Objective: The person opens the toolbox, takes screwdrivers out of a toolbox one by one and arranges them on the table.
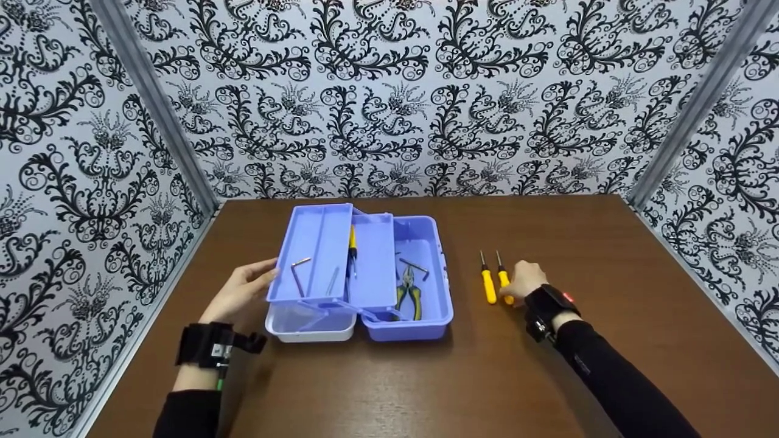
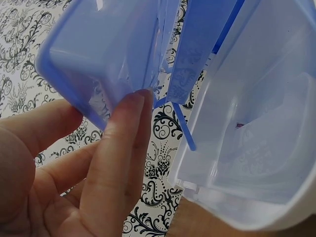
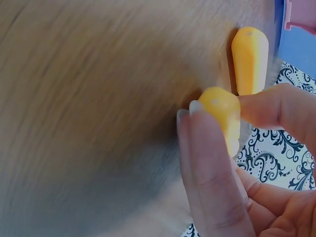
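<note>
My left hand (image 1: 238, 292) pinches the left edge of the upper tray (image 2: 98, 44) of a purple toolbox (image 1: 406, 331). The thumb lies at the tray's rim and the fingers against its side in the left wrist view. The tiered trays are spread out, with a whitish lid (image 1: 311, 334) below on the left. To the right of the box, my right hand (image 1: 524, 281) pinches the handle of a yellow screwdriver (image 3: 219, 106) between thumb and fingers. Its tip points to the back wall. A second yellow screwdriver (image 1: 489, 286) lies parallel on its left.
Pliers (image 1: 408, 292) and a small metal tool (image 1: 414, 265) lie in the toolbox's bottom. The upper tray bears an L-shaped key (image 1: 298, 274) and a thin metal piece (image 1: 332, 281). Another yellow-handled screwdriver (image 1: 352, 240) lies in the lower tray. Patterned walls (image 1: 389, 121) enclose the brown table (image 1: 389, 389).
</note>
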